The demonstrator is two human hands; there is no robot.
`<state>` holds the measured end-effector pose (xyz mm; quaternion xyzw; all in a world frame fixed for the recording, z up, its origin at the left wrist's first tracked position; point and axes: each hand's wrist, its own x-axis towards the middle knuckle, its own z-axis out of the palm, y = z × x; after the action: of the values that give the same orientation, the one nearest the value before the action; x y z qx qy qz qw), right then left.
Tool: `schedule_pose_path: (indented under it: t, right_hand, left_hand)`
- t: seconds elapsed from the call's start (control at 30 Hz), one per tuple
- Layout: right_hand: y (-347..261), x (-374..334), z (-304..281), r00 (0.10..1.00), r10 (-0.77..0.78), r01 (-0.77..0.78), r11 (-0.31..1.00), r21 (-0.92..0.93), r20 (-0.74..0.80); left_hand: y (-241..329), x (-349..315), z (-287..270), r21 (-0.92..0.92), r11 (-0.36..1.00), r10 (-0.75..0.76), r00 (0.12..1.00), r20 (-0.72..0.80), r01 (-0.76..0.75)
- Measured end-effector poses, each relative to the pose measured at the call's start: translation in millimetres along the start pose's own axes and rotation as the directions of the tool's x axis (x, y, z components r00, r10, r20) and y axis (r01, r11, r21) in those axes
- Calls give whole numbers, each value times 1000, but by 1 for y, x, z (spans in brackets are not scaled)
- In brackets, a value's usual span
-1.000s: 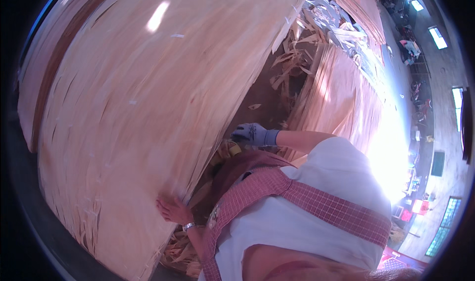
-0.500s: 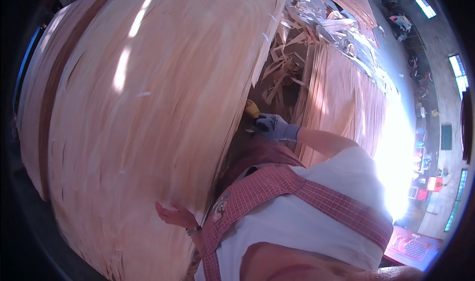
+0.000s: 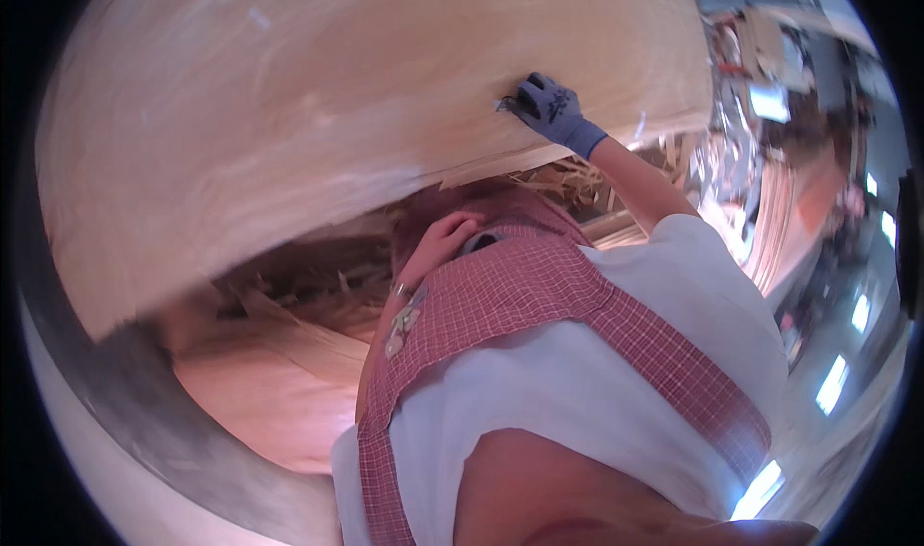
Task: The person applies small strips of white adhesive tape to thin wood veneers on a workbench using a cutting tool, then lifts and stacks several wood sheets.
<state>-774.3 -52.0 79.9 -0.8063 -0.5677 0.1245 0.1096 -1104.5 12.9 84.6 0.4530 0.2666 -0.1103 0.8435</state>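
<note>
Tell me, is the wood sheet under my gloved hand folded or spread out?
Spread out: the wood sheet lies broad beneath the gloved right hand, no fold showing.

1 head-worn fisheye view — facing down, close above the apron (image 3: 491, 291).

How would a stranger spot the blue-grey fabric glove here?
Find the broad, pale wooden sheet filling the upper view. Right of centre, against that sheet, the person's right hand wears the blue-grey fabric glove, dark along the fingers. The left hand is bare.
</note>
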Motion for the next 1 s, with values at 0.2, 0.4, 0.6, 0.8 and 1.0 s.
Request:
schedule_pose_path:
  t: [0.2,0.4,0.6,0.8,1.0]
  right_hand:
    - [18,11,-17,985,-173,168,976,141,21]
    - [35,33,-15,921,-385,387,892,232,-56]
    - [28,35,-19,888,-457,428,863,270,55]
    - [6,26,-6,546,-836,787,536,304,60]
    - [-72,21,20,384,-804,898,440,19,455]
  left_hand:
    - [-44,73,71,-540,818,-54,907,-418,-200]
    - [3,130,110,-441,731,-149,509,-848,-521]
    - [-29,162,108,-245,753,-229,105,-968,-611]
    - [-28,171,122,-153,589,-285,-27,-958,-793]
    - [-43,189,120,-149,375,-321,22,-947,-915]
